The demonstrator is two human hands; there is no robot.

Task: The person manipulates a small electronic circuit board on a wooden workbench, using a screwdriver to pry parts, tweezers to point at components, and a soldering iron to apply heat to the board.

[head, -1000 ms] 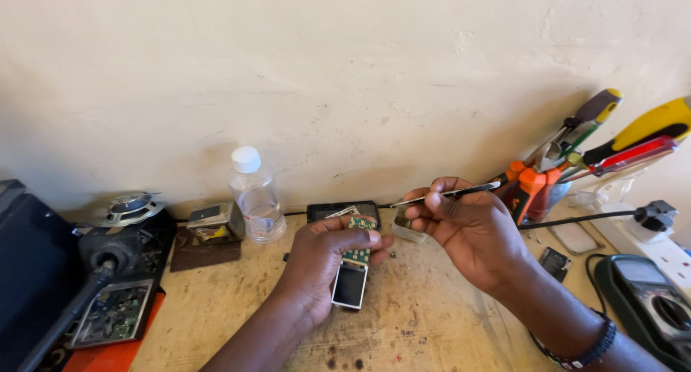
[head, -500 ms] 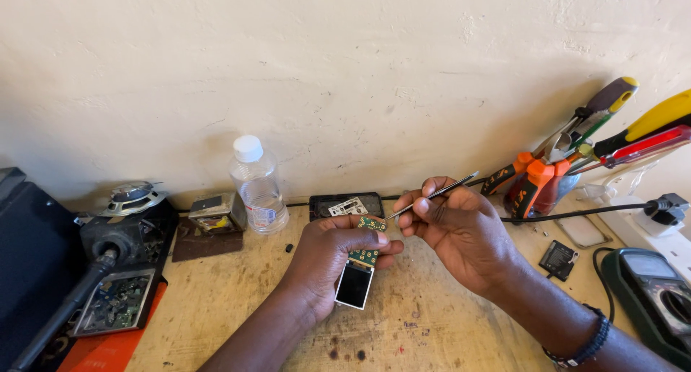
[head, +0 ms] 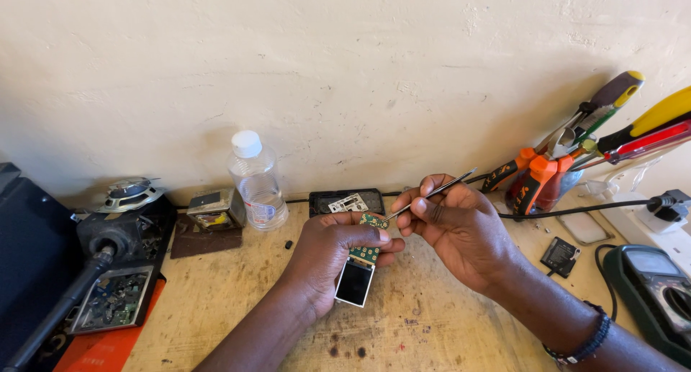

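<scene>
My left hand (head: 331, 253) grips a small green circuit board (head: 367, 253) with a little dark screen (head: 355, 282) hanging at its lower end, held just above the wooden bench (head: 425, 321). In my right hand (head: 457, 224) a thin metal tool (head: 432, 195) is pinched like a pen, its tip touching the board's top edge. Just behind the hands, against the wall, lies a black phone casing (head: 348, 201).
A clear plastic bottle (head: 255, 181) stands at the wall, with a small boxy part (head: 214, 209) beside it. Left are a soldering tool (head: 93, 260), a speaker (head: 129, 193) and another circuit board (head: 115, 298). Right: pliers and screwdrivers (head: 568, 156), a black cable (head: 576, 211), a multimeter (head: 655, 285).
The view has shifted slightly. My right hand has drawn the tool in, so its tip now meets the top of the board; the left hand keeps its hold.
</scene>
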